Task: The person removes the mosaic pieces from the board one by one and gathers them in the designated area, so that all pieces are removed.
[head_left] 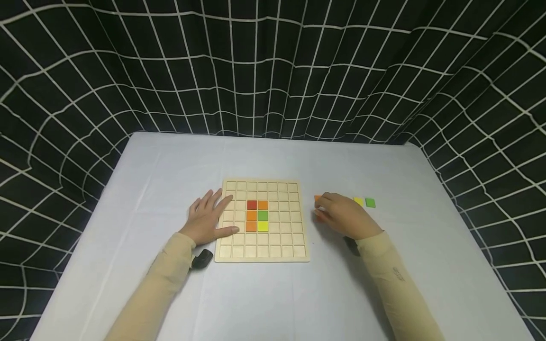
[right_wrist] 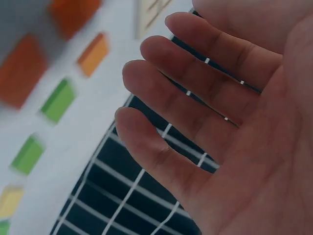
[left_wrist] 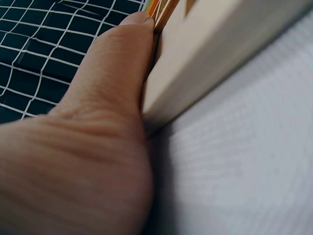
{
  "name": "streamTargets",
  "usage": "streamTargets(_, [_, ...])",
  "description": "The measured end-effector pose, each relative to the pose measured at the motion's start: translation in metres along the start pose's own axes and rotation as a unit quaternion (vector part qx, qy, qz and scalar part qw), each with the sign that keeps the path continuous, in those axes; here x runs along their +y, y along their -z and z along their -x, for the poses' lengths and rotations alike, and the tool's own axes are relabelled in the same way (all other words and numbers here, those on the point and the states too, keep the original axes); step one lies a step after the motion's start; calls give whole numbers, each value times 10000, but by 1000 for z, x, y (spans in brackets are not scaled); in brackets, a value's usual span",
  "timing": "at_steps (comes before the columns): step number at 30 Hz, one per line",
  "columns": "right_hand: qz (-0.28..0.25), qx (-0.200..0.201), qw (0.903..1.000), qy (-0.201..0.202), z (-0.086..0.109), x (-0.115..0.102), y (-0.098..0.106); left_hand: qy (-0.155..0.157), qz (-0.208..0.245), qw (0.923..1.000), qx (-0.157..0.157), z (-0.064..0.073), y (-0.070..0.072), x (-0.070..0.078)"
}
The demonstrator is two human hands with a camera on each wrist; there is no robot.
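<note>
A pale wooden grid board (head_left: 262, 254) lies on the white table. Six coloured tiles sit in its cells in two columns: a red tile (head_left: 252, 205), orange ones, a green tile (head_left: 262, 215) and a yellow tile (head_left: 262, 226). My left hand (head_left: 206, 220) rests on the board's left edge with fingers spread. In the left wrist view its thumb (left_wrist: 110, 68) lies along the board's side. My right hand (head_left: 347, 215) hovers over loose tiles right of the board. Its slightly bent fingers (right_wrist: 161, 93) hold nothing in the right wrist view; orange tiles (right_wrist: 22, 71) lie close by.
Farther right lie a loose yellow tile (head_left: 358, 201) and a green tile (head_left: 370, 202); the right hand hides others in the head view. A black curtain (head_left: 256, 71) with a white grid surrounds the table (head_left: 298, 303) at the back and sides.
</note>
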State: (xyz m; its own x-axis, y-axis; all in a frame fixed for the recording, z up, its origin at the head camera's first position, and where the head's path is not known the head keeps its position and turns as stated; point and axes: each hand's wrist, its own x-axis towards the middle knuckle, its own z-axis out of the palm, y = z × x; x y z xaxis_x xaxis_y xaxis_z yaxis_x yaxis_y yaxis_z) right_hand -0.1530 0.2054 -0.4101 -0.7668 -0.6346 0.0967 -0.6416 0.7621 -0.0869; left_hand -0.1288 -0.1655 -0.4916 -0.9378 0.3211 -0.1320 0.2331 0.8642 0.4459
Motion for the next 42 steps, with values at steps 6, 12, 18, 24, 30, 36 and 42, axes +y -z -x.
streamTargets(6, [84, -7, 9992, 385, -19, -16, 6, -85, 63, 9999, 39, 2, 5, 6])
streamTargets(12, [2, -44, 9980, 626, -38, -33, 5, -113, 74, 9998, 124, 3, 5, 5])
streamTargets(18, [24, -247, 9949, 975, -58, -52, -5, -178, 68, 9997, 177, 2, 4, 1])
streamTargets(24, [44, -453, 9919, 1188, -76, -67, -16, -179, 70, 9998, 50, 2, 3, 2])
streamTargets(30, [-157, -718, 9916, 1063, -93, -79, -24, -154, 18, 9999, 46, 3, 2, 0])
streamTargets(36, [-358, -932, 9898, 1014, -110, -84, -28, -192, 101, 9996, 176, 4, 2, 0])
streamTargets(42, [-383, -1006, 9889, 1020, -118, -85, -34, -214, 161, 9994, 205, 4, 2, 0])
